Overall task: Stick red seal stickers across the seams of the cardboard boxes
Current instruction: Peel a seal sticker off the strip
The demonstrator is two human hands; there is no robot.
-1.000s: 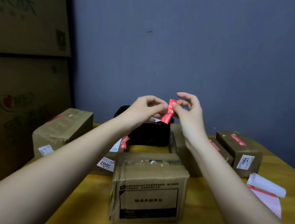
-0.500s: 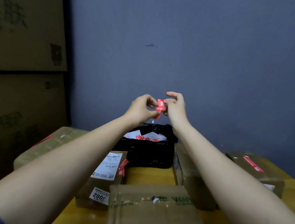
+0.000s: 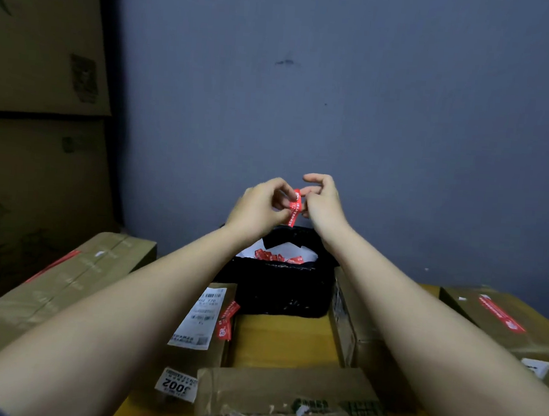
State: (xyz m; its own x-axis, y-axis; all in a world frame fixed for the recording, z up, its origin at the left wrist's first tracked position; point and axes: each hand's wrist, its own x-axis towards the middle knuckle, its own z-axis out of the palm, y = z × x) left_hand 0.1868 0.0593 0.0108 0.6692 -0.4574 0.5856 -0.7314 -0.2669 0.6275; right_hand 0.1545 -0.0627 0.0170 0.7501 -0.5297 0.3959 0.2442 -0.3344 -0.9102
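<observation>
Both bare forearms stretched forward and raised above the yellow wooden table [image 3: 284, 340], meeting before the blue-grey wall [image 3: 341, 98]. Left hand [image 3: 260, 203] curled, thumb and fingertips pinching the narrow red seal sticker with white print [image 3: 294, 207] along its left edge. Right hand [image 3: 321, 200] pinching the same strip from the right, index finger lifted above the rest. Sticker held upright in the air between the two hands, directly over the black plastic-lined bin [image 3: 280, 287], touching no box.

Five brown cardboard boxes on the table: nearest taped box [image 3: 284, 402] at the bottom edge, labelled box [image 3: 204, 327] left of centre with a red seal at its corner, long left box [image 3: 63, 283] with a red strip, right-centre box [image 3: 348, 332] mostly behind the right forearm, far-right box [image 3: 500, 321] with a red seal on top. Loose red stickers and white backing paper inside the bin, too jumbled to count. Two large cartons [image 3: 38, 97] stacked at the left.
</observation>
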